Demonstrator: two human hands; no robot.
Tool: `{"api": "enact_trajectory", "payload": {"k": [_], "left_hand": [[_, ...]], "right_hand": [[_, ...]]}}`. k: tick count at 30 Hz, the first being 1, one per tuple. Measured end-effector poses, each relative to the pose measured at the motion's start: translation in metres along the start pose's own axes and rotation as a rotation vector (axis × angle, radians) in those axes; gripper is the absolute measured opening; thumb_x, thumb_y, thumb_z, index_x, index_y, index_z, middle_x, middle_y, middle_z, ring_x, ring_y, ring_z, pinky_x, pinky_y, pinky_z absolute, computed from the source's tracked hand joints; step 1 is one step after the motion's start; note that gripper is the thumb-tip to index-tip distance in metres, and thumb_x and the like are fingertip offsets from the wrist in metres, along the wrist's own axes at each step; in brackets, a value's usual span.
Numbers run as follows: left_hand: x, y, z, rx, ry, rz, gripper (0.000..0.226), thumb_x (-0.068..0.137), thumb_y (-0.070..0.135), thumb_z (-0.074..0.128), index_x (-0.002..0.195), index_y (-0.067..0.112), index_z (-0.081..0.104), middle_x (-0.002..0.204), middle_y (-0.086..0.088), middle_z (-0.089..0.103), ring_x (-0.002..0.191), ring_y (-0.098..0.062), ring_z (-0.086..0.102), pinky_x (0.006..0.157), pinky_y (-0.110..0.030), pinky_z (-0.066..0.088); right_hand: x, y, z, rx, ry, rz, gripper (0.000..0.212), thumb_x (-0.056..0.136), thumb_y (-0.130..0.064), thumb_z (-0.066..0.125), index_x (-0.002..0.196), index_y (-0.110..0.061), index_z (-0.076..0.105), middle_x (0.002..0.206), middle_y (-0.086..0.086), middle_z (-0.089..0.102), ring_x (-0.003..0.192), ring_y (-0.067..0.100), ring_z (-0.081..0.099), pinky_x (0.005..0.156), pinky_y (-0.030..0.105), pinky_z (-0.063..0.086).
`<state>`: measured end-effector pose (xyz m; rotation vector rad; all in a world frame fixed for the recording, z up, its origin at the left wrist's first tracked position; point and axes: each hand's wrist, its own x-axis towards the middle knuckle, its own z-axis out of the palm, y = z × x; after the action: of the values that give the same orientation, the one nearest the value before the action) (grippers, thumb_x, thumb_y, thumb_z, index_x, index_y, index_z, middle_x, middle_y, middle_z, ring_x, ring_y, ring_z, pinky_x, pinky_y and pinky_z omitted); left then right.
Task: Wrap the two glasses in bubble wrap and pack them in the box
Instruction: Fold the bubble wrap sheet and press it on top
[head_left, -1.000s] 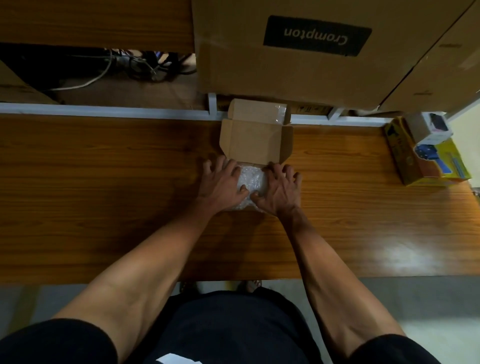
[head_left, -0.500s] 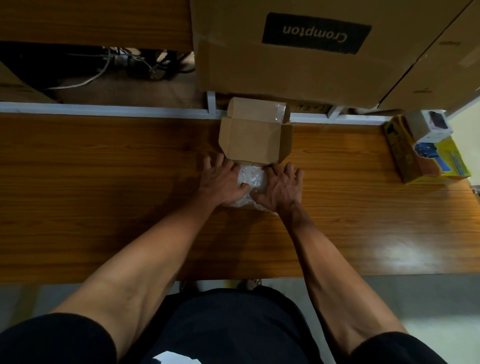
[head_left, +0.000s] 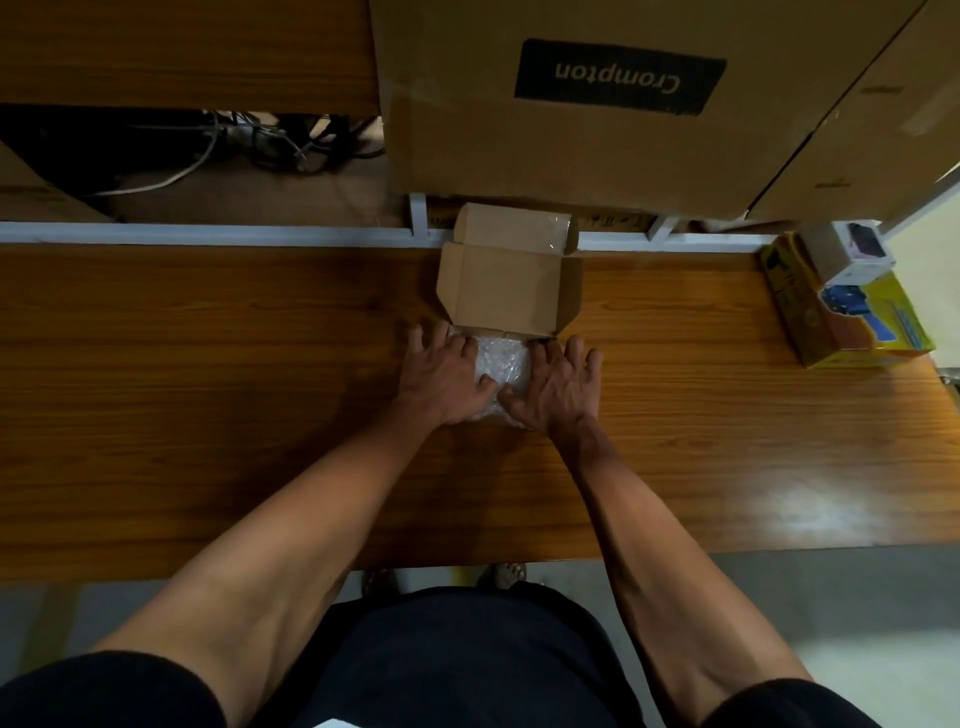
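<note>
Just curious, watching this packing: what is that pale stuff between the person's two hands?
In the head view, a bundle of bubble wrap lies between the left hand and right hand, just before the open box.

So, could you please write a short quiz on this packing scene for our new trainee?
1. True or false: the small box has its lid shut.
2. What lies between the left hand and the right hand?
A. a roll of tape
B. a bubble wrap bundle
C. a bare glass
3. Which word is printed on the big carton behind the table?

Key:
1. False: the lid stands open.
2. B: both hands press it with spread fingers; it cannot be told whether it already sits in the box.
3. Crompton.
</note>
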<state>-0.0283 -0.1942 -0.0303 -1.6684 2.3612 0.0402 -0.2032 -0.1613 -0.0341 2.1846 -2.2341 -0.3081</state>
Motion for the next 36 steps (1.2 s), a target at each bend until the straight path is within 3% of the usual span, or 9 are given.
{"api": "enact_trajectory", "payload": {"k": [9, 12, 16, 20, 23, 26, 31, 36], "left_hand": [[0.008, -0.004, -0.008, -0.066, -0.062, 0.018, 0.080, 0.092, 0.073, 0.027, 0.146, 0.018, 0.051, 0.144, -0.004, 0.054, 0.136, -0.029, 0.030, 0.102, -0.056, 0.023], [0.003, -0.005, -0.002, -0.081, -0.010, 0.019, 0.078, 0.091, 0.072, 0.029, 0.142, 0.019, 0.053, 0.138, -0.004, 0.058, 0.132, -0.029, 0.034, 0.100, -0.056, 0.024], [-0.010, -0.007, 0.006, -0.088, 0.135, 0.004, 0.066, 0.092, 0.061, 0.033, 0.140, 0.021, 0.053, 0.141, 0.001, 0.056, 0.131, -0.028, 0.038, 0.100, -0.054, 0.028], [-0.025, -0.006, 0.012, -0.148, 0.205, -0.081, 0.064, 0.092, 0.048, 0.035, 0.149, 0.021, 0.048, 0.152, 0.003, 0.046, 0.136, -0.030, 0.038, 0.104, -0.054, 0.033], [-0.032, -0.009, 0.022, -0.186, 0.206, -0.085, 0.059, 0.094, 0.045, 0.040, 0.144, 0.018, 0.056, 0.156, 0.002, 0.046, 0.137, -0.031, 0.039, 0.105, -0.054, 0.034], [-0.036, -0.012, 0.024, -0.175, 0.201, -0.073, 0.059, 0.097, 0.045, 0.036, 0.145, 0.018, 0.056, 0.158, 0.003, 0.046, 0.140, -0.031, 0.039, 0.109, -0.056, 0.034], [-0.038, -0.020, 0.021, -0.044, 0.156, 0.041, 0.066, 0.100, 0.047, 0.033, 0.159, 0.019, 0.038, 0.161, -0.001, 0.044, 0.148, -0.031, 0.034, 0.115, -0.059, 0.028], [-0.032, -0.013, 0.013, 0.014, 0.133, 0.053, 0.064, 0.101, 0.047, 0.036, 0.154, 0.010, 0.040, 0.158, -0.013, 0.048, 0.152, -0.033, 0.030, 0.119, -0.059, 0.015]], "right_hand": [[0.004, 0.000, 0.000, 0.036, -0.020, -0.014, 0.079, 0.081, -0.073, 0.038, 0.139, -0.020, 0.048, 0.137, 0.008, 0.055, 0.128, 0.036, 0.037, 0.101, 0.054, 0.028], [-0.003, 0.003, 0.004, 0.113, 0.117, -0.060, 0.073, 0.080, -0.066, 0.048, 0.134, -0.017, 0.053, 0.136, 0.011, 0.057, 0.128, 0.037, 0.040, 0.106, 0.056, 0.029], [0.001, -0.009, 0.001, 0.256, 0.279, -0.241, 0.069, 0.095, -0.054, 0.044, 0.151, -0.016, 0.047, 0.155, 0.007, 0.049, 0.144, 0.029, 0.038, 0.117, 0.051, 0.030], [0.013, -0.026, 0.012, 0.304, 0.109, -0.317, 0.073, 0.100, -0.048, 0.027, 0.166, -0.019, 0.023, 0.175, 0.006, 0.014, 0.161, 0.029, 0.010, 0.130, 0.052, 0.009], [0.015, -0.028, 0.027, 0.238, 0.039, -0.323, 0.068, 0.104, -0.049, 0.016, 0.167, -0.023, 0.021, 0.176, 0.003, -0.003, 0.162, 0.027, -0.004, 0.129, 0.056, 0.002], [0.015, -0.029, 0.029, 0.249, 0.044, -0.304, 0.066, 0.106, -0.048, 0.014, 0.167, -0.024, 0.018, 0.176, 0.001, -0.006, 0.162, 0.025, -0.010, 0.129, 0.057, 0.001], [0.015, -0.028, 0.029, 0.257, 0.043, -0.307, 0.066, 0.106, -0.050, 0.012, 0.168, -0.027, 0.014, 0.176, 0.001, -0.009, 0.161, 0.025, -0.012, 0.129, 0.058, -0.001], [0.013, -0.028, 0.029, 0.239, 0.059, -0.297, 0.067, 0.105, -0.048, 0.011, 0.168, -0.025, 0.015, 0.176, 0.003, -0.008, 0.161, 0.026, -0.011, 0.129, 0.058, 0.000]]}}
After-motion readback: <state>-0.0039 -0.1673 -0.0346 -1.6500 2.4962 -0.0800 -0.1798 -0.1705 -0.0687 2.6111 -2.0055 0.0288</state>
